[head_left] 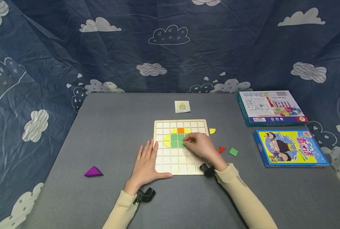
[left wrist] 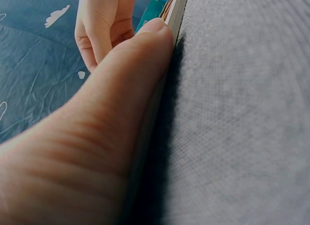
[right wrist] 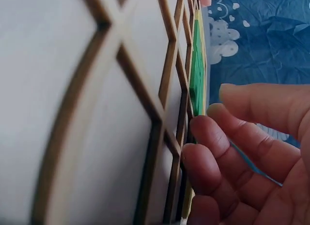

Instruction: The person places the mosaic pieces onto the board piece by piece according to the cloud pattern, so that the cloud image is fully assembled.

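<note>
A wooden grid board lies flat on the table, its raised ridges close up in the right wrist view. Several green square tiles sit in its cells, with an orange square above them and yellow quarter-round pieces around. My left hand rests spread at the board's left side, thumb along the front edge. My right hand is over the board, bent fingertips touching it beside the lower right green tile. In the right wrist view, nothing shows between thumb and fingers.
Right of the board lie a yellow quarter-round, red triangles and a green square. A pattern card lies behind it. Two boxes, white-topped and blue-yellow, lie at the right; a purple pyramid stands left.
</note>
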Tool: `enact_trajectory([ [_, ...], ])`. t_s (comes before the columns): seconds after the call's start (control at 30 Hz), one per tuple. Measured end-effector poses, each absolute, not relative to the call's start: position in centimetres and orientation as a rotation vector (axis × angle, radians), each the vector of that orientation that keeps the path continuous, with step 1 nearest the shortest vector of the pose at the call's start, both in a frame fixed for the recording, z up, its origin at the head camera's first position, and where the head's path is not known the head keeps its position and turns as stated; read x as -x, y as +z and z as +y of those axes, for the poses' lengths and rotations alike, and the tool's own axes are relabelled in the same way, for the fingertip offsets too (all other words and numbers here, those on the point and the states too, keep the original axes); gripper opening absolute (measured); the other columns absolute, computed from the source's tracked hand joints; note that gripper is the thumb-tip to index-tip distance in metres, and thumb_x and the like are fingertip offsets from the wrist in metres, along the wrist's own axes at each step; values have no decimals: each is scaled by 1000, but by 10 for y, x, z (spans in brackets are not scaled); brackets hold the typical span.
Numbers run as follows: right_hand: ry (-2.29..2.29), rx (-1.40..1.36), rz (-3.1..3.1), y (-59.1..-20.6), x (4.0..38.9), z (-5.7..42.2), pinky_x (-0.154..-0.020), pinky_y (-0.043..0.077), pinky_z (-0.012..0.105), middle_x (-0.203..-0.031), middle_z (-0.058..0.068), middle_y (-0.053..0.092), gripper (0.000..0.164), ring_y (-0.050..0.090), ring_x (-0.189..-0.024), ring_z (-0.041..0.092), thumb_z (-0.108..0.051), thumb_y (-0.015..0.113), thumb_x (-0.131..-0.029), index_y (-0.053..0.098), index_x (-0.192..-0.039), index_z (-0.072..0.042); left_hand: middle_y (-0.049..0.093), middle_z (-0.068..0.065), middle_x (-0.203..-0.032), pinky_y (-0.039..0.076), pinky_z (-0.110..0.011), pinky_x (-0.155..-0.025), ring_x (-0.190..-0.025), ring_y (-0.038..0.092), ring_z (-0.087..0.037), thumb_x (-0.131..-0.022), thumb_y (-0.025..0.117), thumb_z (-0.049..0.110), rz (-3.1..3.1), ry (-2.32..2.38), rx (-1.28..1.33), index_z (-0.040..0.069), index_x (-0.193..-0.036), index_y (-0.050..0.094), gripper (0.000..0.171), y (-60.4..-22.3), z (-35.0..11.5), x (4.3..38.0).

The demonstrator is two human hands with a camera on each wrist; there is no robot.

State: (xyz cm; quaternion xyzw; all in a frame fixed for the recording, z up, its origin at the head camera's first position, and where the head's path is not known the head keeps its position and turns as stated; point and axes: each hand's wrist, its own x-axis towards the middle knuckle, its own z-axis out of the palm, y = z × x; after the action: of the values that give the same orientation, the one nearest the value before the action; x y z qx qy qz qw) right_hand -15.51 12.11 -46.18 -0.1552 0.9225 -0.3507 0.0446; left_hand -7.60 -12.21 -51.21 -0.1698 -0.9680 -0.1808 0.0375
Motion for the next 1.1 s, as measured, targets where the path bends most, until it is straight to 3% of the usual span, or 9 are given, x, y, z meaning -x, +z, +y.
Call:
enact_trajectory([
  [0.4,-1198,420,2953,-449,148,173,-49,39,29,-74,1,66,12,52,-58,15,-16,70,-87,75,-91,-5,12,-18,-156,1,-45,-113,-143,3,-29,-61,60,83,-2976,-557,533,2,-151,13,130,-512,-123,75],
  [0.53,-1243,347,3047,-452,145,196,-46,42,36,-75,3,66,13,54,-60,17,-16,71,-86,73,-91,-4,11,-18,-156,0,-44,-113,-143,2,-28,-61,61,82,-2990,-552,531,2,-151,13,130,-512,-123,76],
  [0.67,-1278,272,3112,-455,141,216,-46,41,34,-76,5,65,16,53,-62,17,-19,71,-86,72,-91,-3,12,-18,-156,1,-45,-113,-143,3,-28,-61,61,82,-2990,-541,533,2,-151,13,130,-512,-123,76],
  [0.87,-1256,167,3144,-460,132,237,-53,37,21,-78,6,64,18,50,-66,18,-19,69,-88,72,-95,-3,12,-17,-156,1,-45,-113,-143,3,-28,-61,61,82,-2990,-546,532,2,-151,13,130,-511,-123,76],
  [1.1,-1180,57,3124,-463,120,252,-58,38,24,-83,10,63,21,49,-71,19,-19,69,-88,72,-99,-1,13,-18,-155,2,-45,-113,-143,4,-29,-62,60,83,-2979,-547,533,1,-151,15,129,-512,-123,76],
])
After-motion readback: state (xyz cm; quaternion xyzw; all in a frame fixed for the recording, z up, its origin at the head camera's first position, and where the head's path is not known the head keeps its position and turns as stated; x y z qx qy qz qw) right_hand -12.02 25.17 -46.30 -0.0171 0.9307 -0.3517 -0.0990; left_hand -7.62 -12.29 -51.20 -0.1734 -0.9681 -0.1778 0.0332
